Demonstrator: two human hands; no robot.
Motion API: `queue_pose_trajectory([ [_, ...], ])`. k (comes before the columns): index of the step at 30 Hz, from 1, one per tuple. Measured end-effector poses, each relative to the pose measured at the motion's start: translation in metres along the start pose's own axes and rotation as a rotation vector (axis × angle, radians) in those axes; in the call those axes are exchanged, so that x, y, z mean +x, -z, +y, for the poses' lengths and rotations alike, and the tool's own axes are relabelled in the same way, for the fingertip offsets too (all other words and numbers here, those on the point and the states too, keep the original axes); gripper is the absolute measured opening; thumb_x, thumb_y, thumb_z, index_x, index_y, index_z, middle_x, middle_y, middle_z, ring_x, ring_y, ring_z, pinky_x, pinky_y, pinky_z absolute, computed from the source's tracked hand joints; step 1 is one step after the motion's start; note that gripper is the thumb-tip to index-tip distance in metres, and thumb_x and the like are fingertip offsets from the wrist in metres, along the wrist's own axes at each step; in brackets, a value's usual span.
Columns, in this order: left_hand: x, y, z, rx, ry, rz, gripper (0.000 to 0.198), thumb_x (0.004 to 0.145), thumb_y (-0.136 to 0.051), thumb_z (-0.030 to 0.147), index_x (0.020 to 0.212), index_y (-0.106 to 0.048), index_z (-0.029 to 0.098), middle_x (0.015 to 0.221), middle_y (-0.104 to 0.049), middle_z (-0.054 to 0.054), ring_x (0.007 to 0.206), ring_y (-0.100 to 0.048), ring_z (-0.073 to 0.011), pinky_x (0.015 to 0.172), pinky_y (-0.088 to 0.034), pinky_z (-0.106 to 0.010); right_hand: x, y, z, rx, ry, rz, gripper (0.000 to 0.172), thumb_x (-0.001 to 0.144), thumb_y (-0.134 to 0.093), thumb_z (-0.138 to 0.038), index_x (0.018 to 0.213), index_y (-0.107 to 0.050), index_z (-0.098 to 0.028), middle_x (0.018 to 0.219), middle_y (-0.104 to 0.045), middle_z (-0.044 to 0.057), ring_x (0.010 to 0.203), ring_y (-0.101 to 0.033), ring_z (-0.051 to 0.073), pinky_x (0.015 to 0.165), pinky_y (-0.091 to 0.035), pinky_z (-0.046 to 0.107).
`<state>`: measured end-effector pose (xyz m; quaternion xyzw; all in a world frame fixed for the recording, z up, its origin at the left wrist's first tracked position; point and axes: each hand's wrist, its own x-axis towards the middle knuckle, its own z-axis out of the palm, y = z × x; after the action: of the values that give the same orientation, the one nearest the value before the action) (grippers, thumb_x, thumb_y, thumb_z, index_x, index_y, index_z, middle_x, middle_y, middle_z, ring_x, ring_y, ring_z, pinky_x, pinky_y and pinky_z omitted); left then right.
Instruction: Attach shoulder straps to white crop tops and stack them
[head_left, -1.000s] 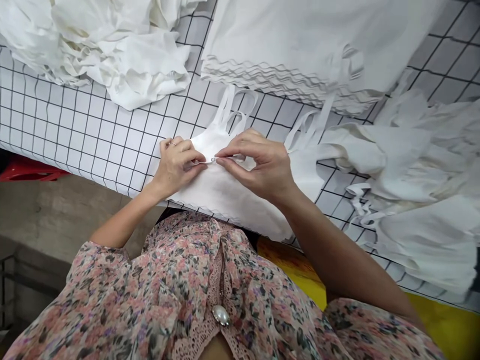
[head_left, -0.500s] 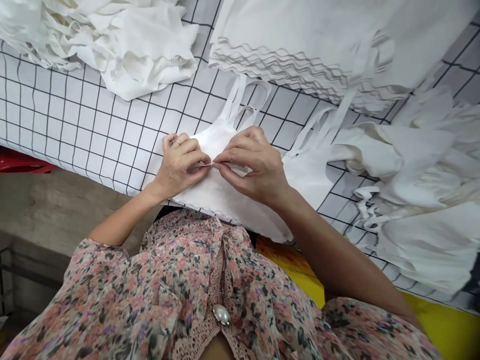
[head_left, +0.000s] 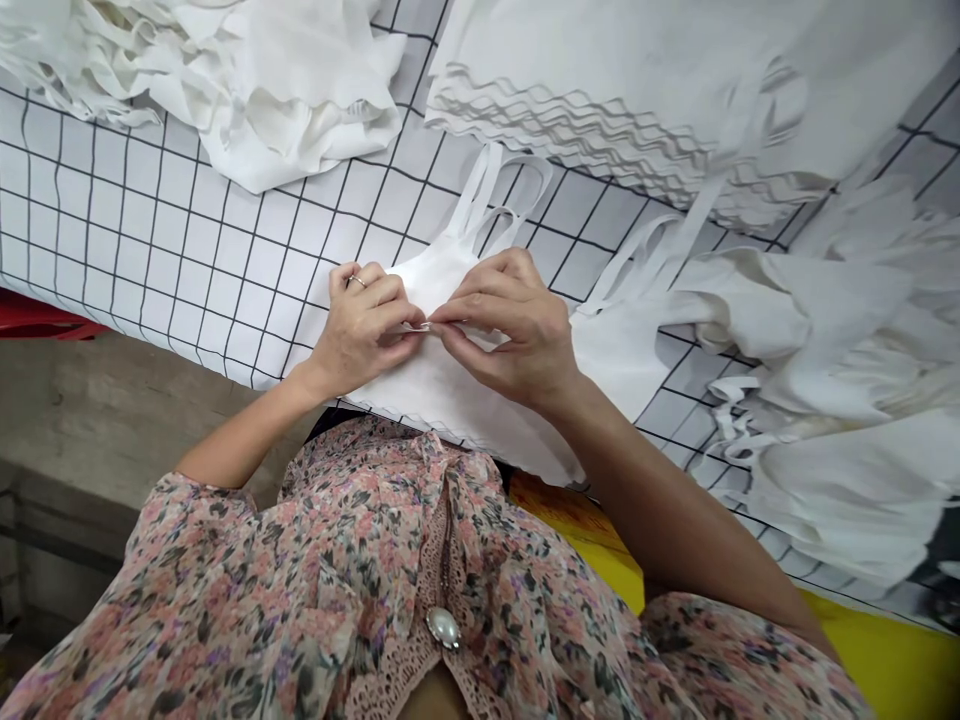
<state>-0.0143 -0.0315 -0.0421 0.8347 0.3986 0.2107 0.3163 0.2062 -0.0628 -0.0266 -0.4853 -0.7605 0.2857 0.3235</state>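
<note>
As both hands' fingers (head_left: 382, 305) pinch fabric (head_left: 442, 385), a gridded table (head_left: 187, 240) overhangs the floor (head_left: 112, 410) (concrete).

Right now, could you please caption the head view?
Left hand and right hand pinch a small metal piece on a white camisole.

stacked white fabric (head_left: 600, 80), gridded surface (head_left: 202, 240)
</note>
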Motion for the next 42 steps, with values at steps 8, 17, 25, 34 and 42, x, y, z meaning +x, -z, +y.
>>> queue_pose_trajectory([
  [8,0.002,0.0,0.002,-0.019,0.028,-0.002,0.011,0.094,-0.073,0.034,0.087,-0.071,0.026,0.079,-0.056,0.0,0.097,-0.053,-0.0223,0.111,-0.033,-0.048,-0.002,0.0,0.001,0.017,-0.031,-0.029,0.01,0.099,-0.067,-0.034,0.093,-0.075,-0.032,0.085,-0.069,0.001,0.101,-0.061,0.026,0.1,-0.049,0.056],
  [17,-0.002,-0.006,-0.005,0.09,-0.11,0.059,0.008,0.097,-0.07,0.031,0.092,-0.072,0.026,0.081,-0.058,0.001,0.096,-0.053,-0.0207,0.107,-0.033,-0.043,-0.005,-0.001,0.005,-0.054,0.048,-0.02,0.011,0.101,-0.065,-0.033,0.096,-0.074,-0.031,0.084,-0.069,0.0,0.099,-0.062,0.026,0.097,-0.05,0.054],
  [25,-0.004,-0.005,-0.009,0.099,-0.203,0.111,0.016,0.106,-0.061,0.033,0.096,-0.074,0.028,0.082,-0.058,0.001,0.096,-0.053,-0.02,0.106,-0.033,-0.042,-0.008,-0.005,0.012,-0.175,0.116,-0.026,0.018,0.104,-0.057,-0.032,0.095,-0.072,-0.028,0.084,-0.066,0.002,0.1,-0.062,0.026,0.108,-0.044,0.063],
  [34,-0.005,-0.002,-0.01,0.062,-0.103,0.027,0.015,0.103,-0.065,0.033,0.099,-0.079,0.033,0.08,-0.057,0.001,0.096,-0.053,-0.0211,0.106,-0.032,-0.044,0.0,0.008,0.003,-0.338,0.161,-0.195,0.032,0.107,-0.042,-0.022,0.079,-0.057,-0.024,0.079,-0.052,0.003,0.096,-0.052,0.024,0.113,-0.04,0.064],
  [42,0.002,0.006,-0.002,0.026,0.003,-0.031,0.02,0.105,-0.068,0.041,0.097,-0.081,0.028,0.085,-0.064,0.0,0.096,-0.055,-0.0207,0.106,-0.032,-0.043,0.035,0.023,0.003,-0.41,0.197,-0.412,0.039,0.106,-0.04,-0.019,0.075,-0.063,-0.019,0.071,-0.055,0.004,0.093,-0.054,0.024,0.107,-0.039,0.067],
])
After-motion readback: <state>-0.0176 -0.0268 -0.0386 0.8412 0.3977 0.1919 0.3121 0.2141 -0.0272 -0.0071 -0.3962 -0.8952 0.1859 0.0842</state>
